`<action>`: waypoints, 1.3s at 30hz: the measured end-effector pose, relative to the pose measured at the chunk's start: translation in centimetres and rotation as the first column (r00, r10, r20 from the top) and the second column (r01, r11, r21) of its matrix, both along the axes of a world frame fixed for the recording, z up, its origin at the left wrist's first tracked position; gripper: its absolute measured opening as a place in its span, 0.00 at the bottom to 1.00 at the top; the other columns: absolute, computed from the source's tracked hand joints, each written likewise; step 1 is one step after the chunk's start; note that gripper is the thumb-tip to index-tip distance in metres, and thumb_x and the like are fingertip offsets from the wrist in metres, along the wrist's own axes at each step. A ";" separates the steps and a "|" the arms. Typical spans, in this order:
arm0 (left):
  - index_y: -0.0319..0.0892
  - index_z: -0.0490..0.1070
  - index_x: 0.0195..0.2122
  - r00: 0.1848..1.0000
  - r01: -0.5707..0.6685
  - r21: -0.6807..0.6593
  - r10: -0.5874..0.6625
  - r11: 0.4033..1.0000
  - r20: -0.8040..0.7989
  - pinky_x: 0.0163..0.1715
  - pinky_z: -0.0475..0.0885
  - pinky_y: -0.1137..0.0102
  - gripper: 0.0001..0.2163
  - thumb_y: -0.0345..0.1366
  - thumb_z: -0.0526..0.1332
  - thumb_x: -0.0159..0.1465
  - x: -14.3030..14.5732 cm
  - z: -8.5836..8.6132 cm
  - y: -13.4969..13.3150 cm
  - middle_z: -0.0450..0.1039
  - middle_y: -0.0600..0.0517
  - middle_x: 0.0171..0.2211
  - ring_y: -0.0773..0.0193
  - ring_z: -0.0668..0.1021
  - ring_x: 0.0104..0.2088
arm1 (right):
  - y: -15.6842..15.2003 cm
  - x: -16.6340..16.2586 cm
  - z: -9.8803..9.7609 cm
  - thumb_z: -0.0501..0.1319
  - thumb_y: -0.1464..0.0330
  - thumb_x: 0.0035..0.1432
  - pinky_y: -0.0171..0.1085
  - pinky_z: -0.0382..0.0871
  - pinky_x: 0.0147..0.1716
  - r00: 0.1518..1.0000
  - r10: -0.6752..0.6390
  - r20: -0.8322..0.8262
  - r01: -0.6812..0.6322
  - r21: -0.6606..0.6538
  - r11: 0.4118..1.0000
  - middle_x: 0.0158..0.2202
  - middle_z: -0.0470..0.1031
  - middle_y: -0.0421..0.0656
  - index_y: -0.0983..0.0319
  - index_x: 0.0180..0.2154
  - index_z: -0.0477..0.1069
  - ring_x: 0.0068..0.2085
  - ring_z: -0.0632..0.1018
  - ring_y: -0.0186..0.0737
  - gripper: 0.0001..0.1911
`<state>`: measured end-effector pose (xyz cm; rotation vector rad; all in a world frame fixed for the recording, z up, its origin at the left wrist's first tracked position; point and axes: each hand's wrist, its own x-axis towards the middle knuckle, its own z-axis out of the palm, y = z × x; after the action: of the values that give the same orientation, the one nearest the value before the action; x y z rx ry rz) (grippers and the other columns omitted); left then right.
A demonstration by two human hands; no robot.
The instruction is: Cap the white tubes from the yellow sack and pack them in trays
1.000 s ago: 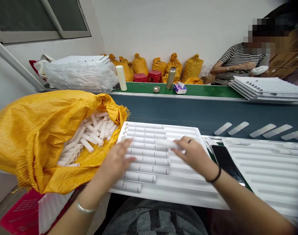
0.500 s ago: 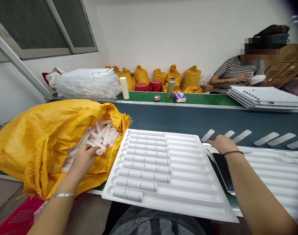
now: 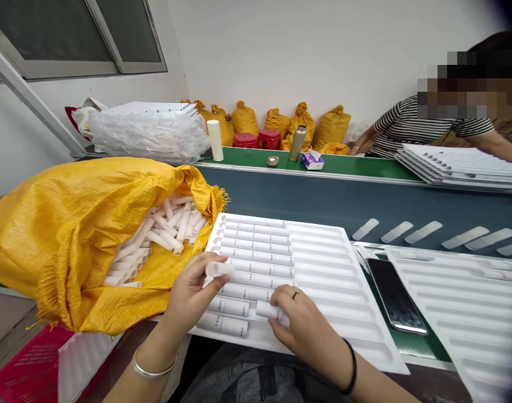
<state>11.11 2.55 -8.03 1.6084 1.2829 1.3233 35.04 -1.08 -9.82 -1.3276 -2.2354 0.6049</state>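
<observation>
My left hand (image 3: 197, 282) pinches a short white tube (image 3: 218, 270), its hollow end towards me, over the left side of the white grooved tray (image 3: 323, 246). My right hand (image 3: 302, 322) is closed around a white tube piece (image 3: 265, 309) low over a near groove, and its fingers hide part of it. White printed tubes (image 3: 256, 259) fill the left part of the tray's grooves. To the left, an open yellow woven sack (image 3: 92, 196) holds many loose white tubes (image 3: 167, 224).
A black phone (image 3: 396, 294) lies right of the tray, beside another grooved tray (image 3: 445, 324). Several white tubes (image 3: 424, 232) rest on the blue-grey belt (image 3: 315, 198). Behind stand a bottle (image 3: 297, 144), tissues (image 3: 312, 160) and stacked trays (image 3: 461, 165). A person in stripes (image 3: 411, 129) leans there.
My left hand has come right from the sack with a white tube. My right hand has moved left from beside the phone onto the tray. The co-worker has leaned forward, an arm stretched right.
</observation>
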 end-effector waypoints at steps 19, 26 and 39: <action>0.44 0.67 0.53 0.884 0.302 0.136 -0.224 0.943 -0.411 0.42 0.72 0.68 0.16 0.32 0.59 0.64 2.7 1.5 -2.1 0.74 0.47 0.40 0.61 0.75 0.42 | 2.9 3.4 4.4 0.54 0.65 0.64 0.35 0.70 0.33 0.954 0.059 -0.293 -0.058 0.013 0.998 0.34 0.75 0.43 0.60 0.48 0.69 0.33 0.74 0.36 0.13; 0.41 0.59 0.60 0.832 0.357 0.432 -0.071 0.828 -0.550 0.41 0.71 0.66 0.26 0.22 0.59 0.61 3.1 1.2 -2.1 0.72 0.46 0.40 0.62 0.72 0.40 | 3.2 3.2 4.3 0.56 0.58 0.63 0.32 0.66 0.28 0.858 -0.100 -0.504 -0.108 -0.366 0.924 0.28 0.69 0.40 0.62 0.44 0.70 0.29 0.69 0.33 0.16; 0.35 0.55 0.63 0.746 0.471 0.474 -0.050 0.744 -0.664 0.42 0.70 0.63 0.29 0.20 0.59 0.60 3.0 0.6 -1.5 0.72 0.43 0.42 0.59 0.72 0.42 | 3.6 3.0 4.1 0.53 0.54 0.63 0.31 0.63 0.22 0.836 -0.169 -0.522 -0.216 -0.597 0.773 0.26 0.70 0.40 0.64 0.41 0.69 0.23 0.68 0.30 0.20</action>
<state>14.16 1.09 -7.39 2.7730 0.8867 1.1064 38.03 2.51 -5.69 -1.1784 -1.5997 1.6469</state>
